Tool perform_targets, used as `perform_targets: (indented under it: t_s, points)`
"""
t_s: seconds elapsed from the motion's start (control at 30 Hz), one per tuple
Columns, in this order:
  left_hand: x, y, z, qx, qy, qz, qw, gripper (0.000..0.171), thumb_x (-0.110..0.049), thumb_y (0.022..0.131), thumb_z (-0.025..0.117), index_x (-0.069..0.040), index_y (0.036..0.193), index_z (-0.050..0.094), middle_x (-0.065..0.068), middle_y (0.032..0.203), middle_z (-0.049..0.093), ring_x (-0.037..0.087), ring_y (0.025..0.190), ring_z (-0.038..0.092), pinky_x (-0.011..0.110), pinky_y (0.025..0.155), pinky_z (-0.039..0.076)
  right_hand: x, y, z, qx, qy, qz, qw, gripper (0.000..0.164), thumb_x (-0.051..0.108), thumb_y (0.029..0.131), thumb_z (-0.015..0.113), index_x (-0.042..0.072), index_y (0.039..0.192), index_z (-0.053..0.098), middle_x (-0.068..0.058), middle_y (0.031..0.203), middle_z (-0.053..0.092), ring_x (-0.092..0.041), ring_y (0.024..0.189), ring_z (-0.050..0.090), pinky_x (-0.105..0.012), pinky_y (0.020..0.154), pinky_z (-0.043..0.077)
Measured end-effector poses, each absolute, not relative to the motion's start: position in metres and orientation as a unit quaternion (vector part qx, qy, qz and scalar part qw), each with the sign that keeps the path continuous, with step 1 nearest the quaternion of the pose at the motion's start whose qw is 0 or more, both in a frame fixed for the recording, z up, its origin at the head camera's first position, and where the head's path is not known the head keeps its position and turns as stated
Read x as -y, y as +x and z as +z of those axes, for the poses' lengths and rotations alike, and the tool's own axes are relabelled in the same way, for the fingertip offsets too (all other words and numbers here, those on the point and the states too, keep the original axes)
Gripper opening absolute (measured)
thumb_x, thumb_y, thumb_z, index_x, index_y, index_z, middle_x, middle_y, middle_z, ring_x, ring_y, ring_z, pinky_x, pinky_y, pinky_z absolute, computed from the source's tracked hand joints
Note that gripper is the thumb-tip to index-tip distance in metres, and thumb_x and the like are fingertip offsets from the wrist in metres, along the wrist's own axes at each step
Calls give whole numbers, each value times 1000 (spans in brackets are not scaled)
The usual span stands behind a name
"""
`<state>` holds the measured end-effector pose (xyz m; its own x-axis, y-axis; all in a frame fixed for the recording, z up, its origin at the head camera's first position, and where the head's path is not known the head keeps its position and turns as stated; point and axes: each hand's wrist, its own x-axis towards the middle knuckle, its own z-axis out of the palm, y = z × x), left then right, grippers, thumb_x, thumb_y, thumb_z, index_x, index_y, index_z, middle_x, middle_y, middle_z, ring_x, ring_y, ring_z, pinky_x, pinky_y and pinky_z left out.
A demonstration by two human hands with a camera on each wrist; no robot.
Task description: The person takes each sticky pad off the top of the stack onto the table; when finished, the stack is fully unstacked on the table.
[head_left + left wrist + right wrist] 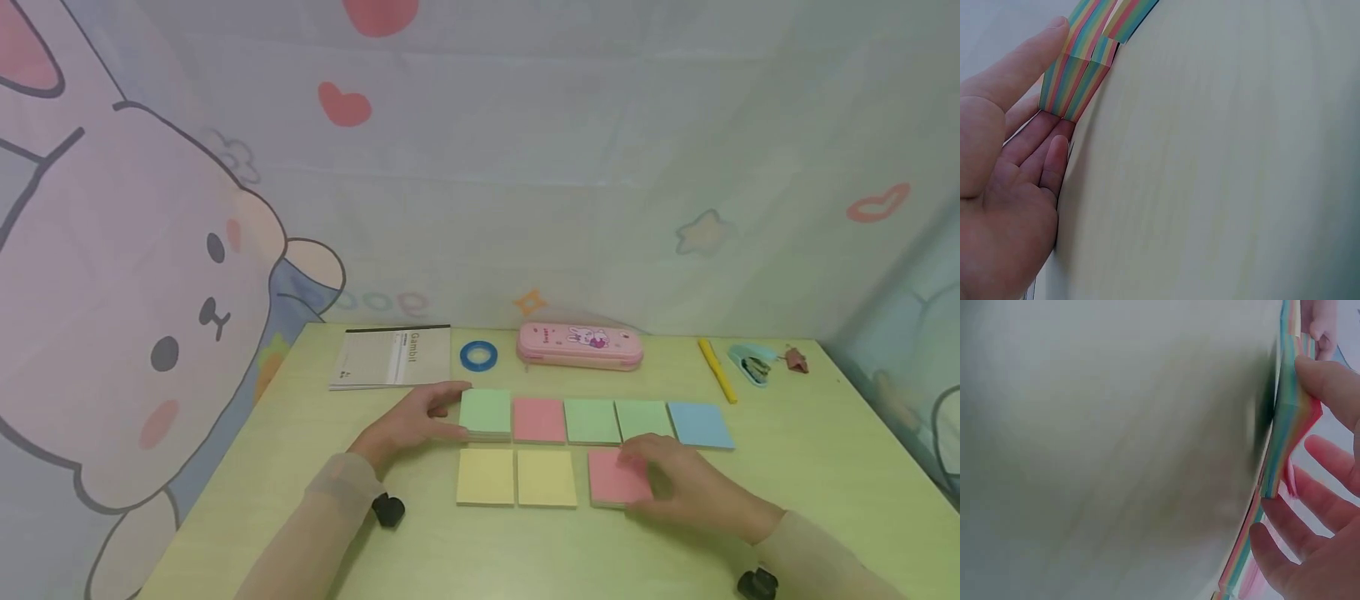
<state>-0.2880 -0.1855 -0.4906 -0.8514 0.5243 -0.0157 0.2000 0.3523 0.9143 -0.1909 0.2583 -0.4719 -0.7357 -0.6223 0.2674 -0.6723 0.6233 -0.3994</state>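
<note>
In the head view, my left hand [408, 421] grips the green-topped sticky note pad [485, 410] at the left end of the back row. Its edge shows coloured stripes in the left wrist view, with thumb and fingers around the striped pad [1072, 84]. At the right of the front row, my right hand [693, 487] holds a pink-topped pad [609, 477] between thumb and fingers. That pad [1288, 419] looks tilted in the right wrist view. Two yellow pads [486, 477] lie left of it. Along the back row lie another pink pad [538, 421], two green pads [591, 421] and a blue pad [701, 425].
Behind the pads lie a notebook [423, 358], a roll of blue tape [492, 362] and a pink pencil case [580, 357]. Farther right are a yellow pen [717, 371], a light-blue tape dispenser [737, 357] and a small brown item [797, 361]. A printed curtain [480, 217] hangs behind the table.
</note>
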Motion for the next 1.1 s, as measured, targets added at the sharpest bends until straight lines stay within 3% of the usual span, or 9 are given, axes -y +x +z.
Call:
perform_targets:
  t_s: [0.47,1.1]
  points:
    - [185,-289,-489,-809,228,519,155,83,-22,89,87,-8,159,46,9,162,47,32,152,42,50,124,36,-251,-190,-477,913,356,198,31,53,41,87,86,14,129,69,0,134,68,-25,122,62,-51,105,53]
    - [185,-288,-489,-809,234,517,154,82,-19,90,86,-4,159,44,14,163,46,33,153,40,53,123,36,-248,-191,-477,911,359,203,15,51,38,88,86,12,129,69,-2,135,68,-26,122,62,-52,104,53]
